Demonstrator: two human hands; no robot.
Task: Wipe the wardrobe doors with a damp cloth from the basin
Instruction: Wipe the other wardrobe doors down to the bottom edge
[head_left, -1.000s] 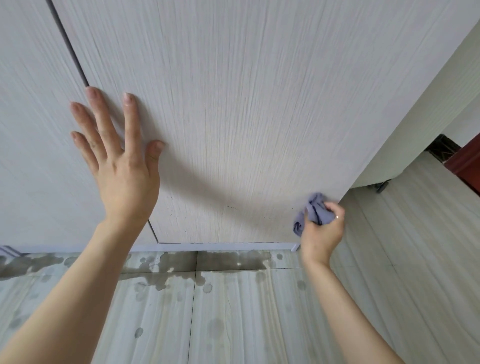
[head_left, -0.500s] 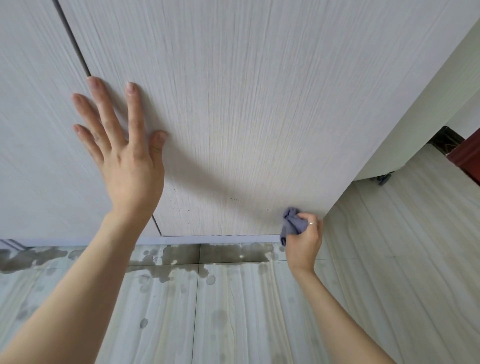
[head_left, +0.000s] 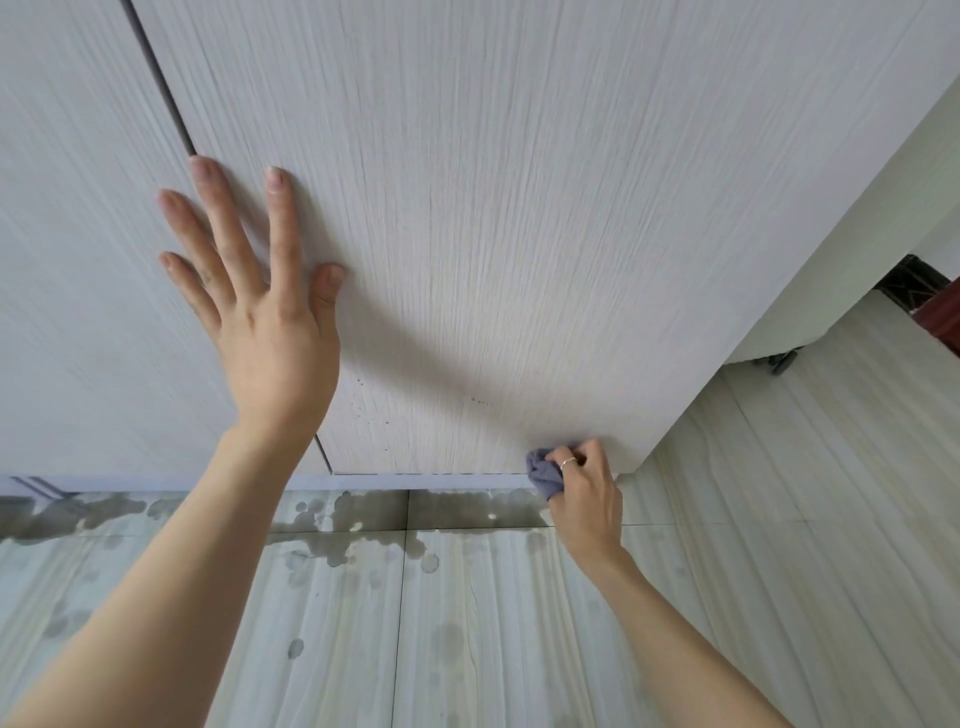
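Note:
Two pale wood-grain wardrobe doors fill the upper view: the right door (head_left: 519, 208) and the left door (head_left: 67, 286), split by a dark vertical gap. My left hand (head_left: 260, 312) lies flat with fingers spread across that gap, pressing on the doors. My right hand (head_left: 587, 493) is shut on a bunched grey-blue cloth (head_left: 543, 473), which touches the right door's bottom right corner, just above the white plinth (head_left: 415, 482). Small dark specks dot the lower part of the right door. The basin is not in view.
The striped tile floor (head_left: 467, 623) below the wardrobe carries wet patches and drops (head_left: 363, 525) along the plinth. A white side panel (head_left: 831, 260) stands to the right. A dark red piece of furniture (head_left: 943, 317) sits at the far right edge.
My right hand has moved the cloth down and to the left along the door's right edge to the bottom corner. The left hand has stayed flat on the doors.

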